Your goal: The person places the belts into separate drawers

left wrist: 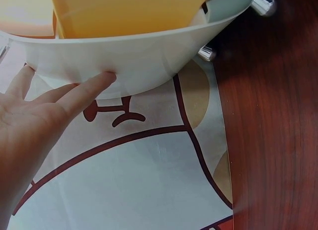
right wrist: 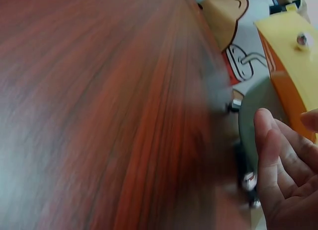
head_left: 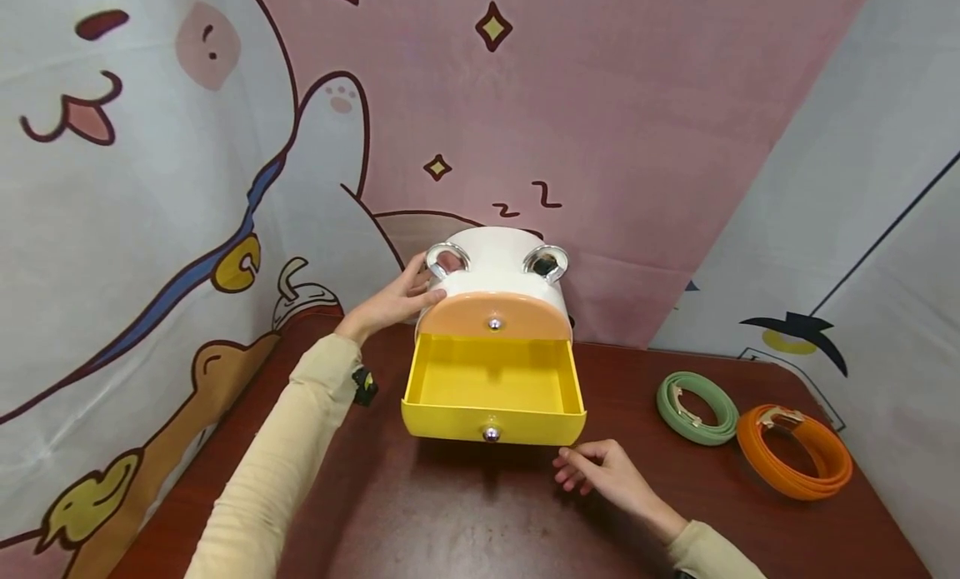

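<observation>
A small white drawer cabinet (head_left: 495, 267) with silver ring handles on top stands against the cloth backdrop. Its upper orange drawer (head_left: 459, 316) is closed, while the lower yellow drawer (head_left: 442, 421) is pulled out, with nothing visible inside. My left hand (head_left: 396, 300) rests on the cabinet's left side; in the left wrist view its extended fingertips touch the white wall (left wrist: 144, 66). Just off the drawer's front right corner is my right hand (head_left: 609, 476), its fingers loosely bent and holding nothing. The right wrist view shows those fingers (right wrist: 263, 133) below the silver knob (right wrist: 302, 39).
A rolled green belt (head_left: 697, 408) and a rolled orange belt (head_left: 795, 452) lie on the dark red wooden table (head_left: 450, 521), right of the cabinet. Printed cloth (head_left: 600, 146) hangs behind and to both sides. Small silver feet (right wrist: 249, 181) support the cabinet.
</observation>
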